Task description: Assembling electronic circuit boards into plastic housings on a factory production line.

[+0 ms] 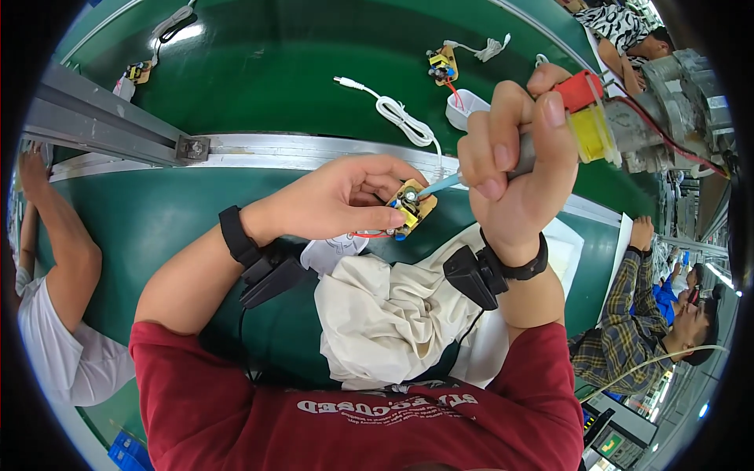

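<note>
My left hand [345, 198] pinches a small tan circuit board [424, 206] between thumb and fingers. The board carries a yellow transformer, a round capacitor and other parts. A red wire runs from it toward a white plastic housing [334, 253] below my left hand. My right hand [514, 145] is wrapped round a grey pen-like dispensing tool [525, 153] with a pale blue nozzle, a red switch and a yellow band. The nozzle tip is at the board's upper edge; whether it touches cannot be told. A white coiled cable [404, 119] leads up from near the board.
Cream cloth [385, 314] lies bunched before me on the green table. A metal rail [290, 147] and post [110, 110] border the green belt beyond. On that belt are another board [442, 66], a white housing [466, 108] and a farther board [138, 72]. Other people sit on both sides.
</note>
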Tool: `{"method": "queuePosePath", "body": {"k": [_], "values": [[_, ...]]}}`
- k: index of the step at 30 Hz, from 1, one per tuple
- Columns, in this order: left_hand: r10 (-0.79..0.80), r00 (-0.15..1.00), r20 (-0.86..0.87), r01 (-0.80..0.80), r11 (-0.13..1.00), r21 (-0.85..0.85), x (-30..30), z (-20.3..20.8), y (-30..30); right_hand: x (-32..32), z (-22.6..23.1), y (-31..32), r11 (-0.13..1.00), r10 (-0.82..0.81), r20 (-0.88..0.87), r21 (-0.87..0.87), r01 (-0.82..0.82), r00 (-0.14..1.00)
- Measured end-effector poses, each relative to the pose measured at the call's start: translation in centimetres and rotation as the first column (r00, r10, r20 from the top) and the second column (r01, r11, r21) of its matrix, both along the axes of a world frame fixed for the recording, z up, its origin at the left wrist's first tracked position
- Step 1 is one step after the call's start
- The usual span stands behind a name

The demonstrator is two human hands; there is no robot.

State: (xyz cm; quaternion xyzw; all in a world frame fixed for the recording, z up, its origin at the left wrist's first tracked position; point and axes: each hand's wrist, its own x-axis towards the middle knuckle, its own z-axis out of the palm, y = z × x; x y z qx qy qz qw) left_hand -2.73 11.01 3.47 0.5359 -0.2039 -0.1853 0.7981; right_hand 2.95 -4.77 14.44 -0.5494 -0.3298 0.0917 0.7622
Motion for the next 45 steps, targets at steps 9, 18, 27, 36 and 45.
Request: {"method": "queuePosePath", "body": {"k": [9,18,27,36,45], "values": [[-0.011,1.0,-0.004,0.011,0.999,0.031,-0.1,0.4,0.0,-0.6,1.2,0.3,0.989,-0.15,0.036,-0.009,0.151,0.988],[-0.138,0.986,-0.097,0.146,0.986,0.083,0.9,1.7,2.6,-1.3,2.8,-1.0,0.996,0.05,0.017,-0.071,-0.048,0.999],[0.348,0.905,0.247,-0.405,0.883,0.238,6.2,6.4,6.1,-1.1,2.4,-0.6,0.99,0.106,-0.037,-0.087,-0.109,0.994],[0.627,0.39,0.675,-0.921,0.262,0.288,4.1,3.0,3.2,-0.9,2.4,-0.3,0.998,0.052,-0.059,-0.043,-0.054,0.997],[0.732,0.424,0.534,-0.903,0.383,0.192,1.7,0.8,4.0,-1.1,1.9,0.9,0.998,0.055,-0.055,-0.018,-0.056,0.997]]}}
